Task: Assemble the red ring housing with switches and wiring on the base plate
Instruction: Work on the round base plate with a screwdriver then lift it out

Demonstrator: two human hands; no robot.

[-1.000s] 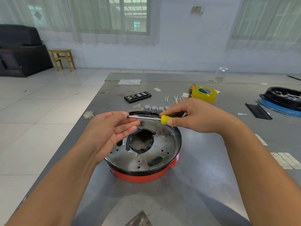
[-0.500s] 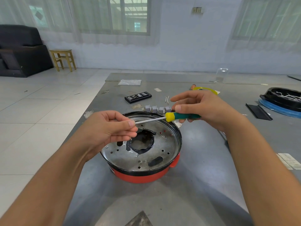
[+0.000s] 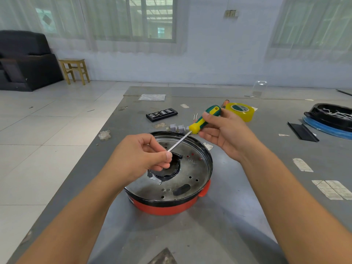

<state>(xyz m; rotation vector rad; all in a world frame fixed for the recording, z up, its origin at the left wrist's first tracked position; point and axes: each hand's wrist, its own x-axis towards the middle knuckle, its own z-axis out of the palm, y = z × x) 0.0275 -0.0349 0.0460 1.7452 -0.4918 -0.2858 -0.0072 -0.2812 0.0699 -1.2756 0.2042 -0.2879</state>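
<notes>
Left hand (image 3: 141, 159) fingers pinch the tip of a screwdriver (image 3: 194, 130) whose handle the right hand (image 3: 224, 134) grips, above the red ring housing (image 3: 171, 206) under its metal base plate (image 3: 190, 168), likely rigid, best held by the rim; 1 tape roll (image 3: 240, 112) lies beyond.

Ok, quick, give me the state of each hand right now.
Left hand: closed, pinching the tip end of the screwdriver shaft.
Right hand: closed, its grip on the screwdriver's green and yellow handle.
</notes>
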